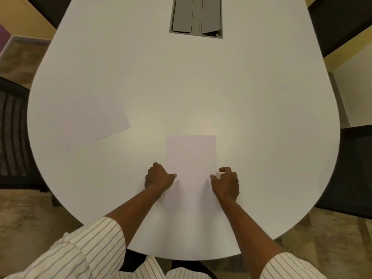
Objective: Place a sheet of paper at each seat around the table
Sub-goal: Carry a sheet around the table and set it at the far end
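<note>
A white sheet of paper (191,170) lies flat on the white table (251,117), straight in front of me near the rounded end. My left hand (158,177) rests at the sheet's left edge, fingers curled, thumb tip touching the paper. My right hand (226,183) sits at the right edge with fingers loosely bent, fingertips at the paper. A second sheet (92,115) lies angled on the table to the left, in front of a chair.
A black mesh chair (12,135) stands at the table's left side and a dark chair (354,170) at the right. A grey cable hatch (196,17) is set in the table's middle, far ahead. Carpet floor surrounds the table.
</note>
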### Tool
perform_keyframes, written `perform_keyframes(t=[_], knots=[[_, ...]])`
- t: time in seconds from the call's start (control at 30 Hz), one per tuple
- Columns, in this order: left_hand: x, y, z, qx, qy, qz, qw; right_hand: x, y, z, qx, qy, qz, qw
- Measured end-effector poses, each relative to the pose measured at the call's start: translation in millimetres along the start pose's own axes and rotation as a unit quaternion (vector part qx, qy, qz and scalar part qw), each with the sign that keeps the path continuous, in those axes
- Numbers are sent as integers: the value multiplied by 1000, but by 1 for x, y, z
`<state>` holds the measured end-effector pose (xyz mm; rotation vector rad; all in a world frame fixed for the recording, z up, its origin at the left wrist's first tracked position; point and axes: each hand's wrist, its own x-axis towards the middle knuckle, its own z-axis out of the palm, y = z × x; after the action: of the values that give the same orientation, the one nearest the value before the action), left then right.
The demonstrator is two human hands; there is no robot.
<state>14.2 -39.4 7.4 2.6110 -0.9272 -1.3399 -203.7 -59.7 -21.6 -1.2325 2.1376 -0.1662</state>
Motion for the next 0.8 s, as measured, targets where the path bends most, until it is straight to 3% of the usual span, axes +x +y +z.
perform_keyframes(t=[0.2, 0.8], knots=[[-6, 3, 17, -67, 20, -51, 996, 8, 9, 1, 3, -38, 7, 999], [1, 7, 17, -106, 31, -82, 990, 22, 20, 7, 93, -40, 58, 993]])
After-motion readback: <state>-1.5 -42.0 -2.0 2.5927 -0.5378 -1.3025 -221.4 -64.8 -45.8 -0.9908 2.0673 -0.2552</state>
